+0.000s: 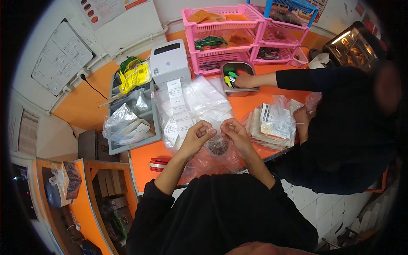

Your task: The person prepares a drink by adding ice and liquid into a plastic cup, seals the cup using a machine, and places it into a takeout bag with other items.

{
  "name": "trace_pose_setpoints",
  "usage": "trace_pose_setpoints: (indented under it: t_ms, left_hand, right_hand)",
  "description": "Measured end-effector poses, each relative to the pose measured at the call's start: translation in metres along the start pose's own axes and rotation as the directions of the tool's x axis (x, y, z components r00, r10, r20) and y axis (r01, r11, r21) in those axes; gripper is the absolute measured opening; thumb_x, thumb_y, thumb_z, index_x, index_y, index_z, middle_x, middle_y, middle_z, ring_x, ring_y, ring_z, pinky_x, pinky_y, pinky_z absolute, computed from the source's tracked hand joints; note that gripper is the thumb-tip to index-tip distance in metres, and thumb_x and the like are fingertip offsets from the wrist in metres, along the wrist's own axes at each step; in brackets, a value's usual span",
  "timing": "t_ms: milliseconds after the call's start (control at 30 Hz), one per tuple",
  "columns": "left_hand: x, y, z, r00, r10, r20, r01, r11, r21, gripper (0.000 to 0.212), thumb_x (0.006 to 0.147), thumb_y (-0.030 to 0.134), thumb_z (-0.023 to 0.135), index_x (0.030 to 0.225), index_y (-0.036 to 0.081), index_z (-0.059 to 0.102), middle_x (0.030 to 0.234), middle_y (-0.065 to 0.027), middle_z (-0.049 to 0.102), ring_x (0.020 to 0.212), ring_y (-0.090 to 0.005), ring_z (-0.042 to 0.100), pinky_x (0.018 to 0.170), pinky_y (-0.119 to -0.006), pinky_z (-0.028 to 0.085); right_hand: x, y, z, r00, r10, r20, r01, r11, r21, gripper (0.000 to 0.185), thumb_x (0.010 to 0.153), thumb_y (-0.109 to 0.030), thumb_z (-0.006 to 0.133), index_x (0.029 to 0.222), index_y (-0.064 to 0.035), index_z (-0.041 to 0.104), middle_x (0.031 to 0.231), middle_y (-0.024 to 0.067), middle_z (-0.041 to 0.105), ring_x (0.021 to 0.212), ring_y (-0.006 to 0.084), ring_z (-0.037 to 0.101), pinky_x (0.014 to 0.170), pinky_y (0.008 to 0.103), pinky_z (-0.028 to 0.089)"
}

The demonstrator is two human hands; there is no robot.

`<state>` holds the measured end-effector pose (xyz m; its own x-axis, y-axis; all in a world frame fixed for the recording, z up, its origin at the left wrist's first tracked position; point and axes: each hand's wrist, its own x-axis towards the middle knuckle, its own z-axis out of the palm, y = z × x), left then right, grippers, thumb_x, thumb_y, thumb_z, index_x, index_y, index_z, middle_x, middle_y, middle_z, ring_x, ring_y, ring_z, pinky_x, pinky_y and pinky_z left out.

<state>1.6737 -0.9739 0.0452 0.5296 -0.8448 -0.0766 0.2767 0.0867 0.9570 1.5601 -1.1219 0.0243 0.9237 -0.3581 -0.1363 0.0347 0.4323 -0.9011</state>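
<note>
My left hand (200, 135) and my right hand (236, 134) pinch the top of a clear plastic bag between them, fingers curled. Dark contents in a round shape (218, 147) show through the plastic just below my fingertips. Under and around it, more clear plastic bags (204, 98) lie on the orange counter. A long strip of printed receipt paper (180, 111) hangs from a grey label printer (170, 60) behind my left hand. A red and white stapler-like tool (159, 164) lies left of my left forearm.
At the right, a co-worker reaches into a metal container (239, 92) of markers and touches bagged food boxes (275, 122). A grey divided tray (135, 146) stands left; pink plastic racks (223, 28) stand behind. The counter's front edge runs below my wrists.
</note>
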Motion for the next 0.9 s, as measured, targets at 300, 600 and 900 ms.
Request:
trace_pose_setpoints:
  t_ms: [300, 600, 900]
  left_hand:
    - [0.001, -0.001, -0.012, 1.000, -0.011, 0.002, 0.011, 1.000, -0.016, 0.020, 0.081, 0.000, 0.073, 0.091, 0.005, 0.056, 0.084, 0.0006, 0.060, 0.079, -0.0058, 0.058, 0.072, -0.021, 0.047]
    - [0.005, 0.023, -0.019, 0.980, 0.072, 0.185, -0.164, 0.817, 0.553, 0.025, 0.075, 0.012, 0.081, 0.092, 0.005, 0.064, 0.067, 0.0047, 0.049, 0.063, -0.0051, 0.045, 0.059, -0.021, 0.037]
    - [0.006, 0.020, -0.002, 0.899, 0.161, 0.408, -0.371, 0.775, 0.511, 0.014, 0.082, 0.009, 0.070, 0.091, 0.001, 0.063, 0.071, -0.0022, 0.047, 0.072, -0.0135, 0.047, 0.069, -0.028, 0.040]
  right_hand:
    - [-0.014, -0.025, 0.013, 0.953, -0.246, 0.175, 0.300, 0.834, -0.463, 0.058, 0.075, -0.012, 0.080, 0.124, -0.0070, 0.049, 0.092, 0.0034, 0.066, 0.073, 0.0052, 0.056, 0.068, 0.0222, 0.046]
    - [-0.012, -0.005, 0.012, 0.937, -0.316, 0.147, 0.349, 0.853, -0.387, 0.045, 0.083, -0.006, 0.068, 0.124, -0.0069, 0.050, 0.086, 0.0017, 0.059, 0.076, 0.0065, 0.056, 0.069, 0.0235, 0.047]
    - [-0.040, -0.035, 0.028, 0.921, -0.362, 0.142, 0.369, 0.698, -0.613, 0.042, 0.083, -0.005, 0.063, 0.124, -0.0076, 0.050, 0.090, 0.0060, 0.055, 0.076, 0.0146, 0.057, 0.070, 0.0283, 0.047]
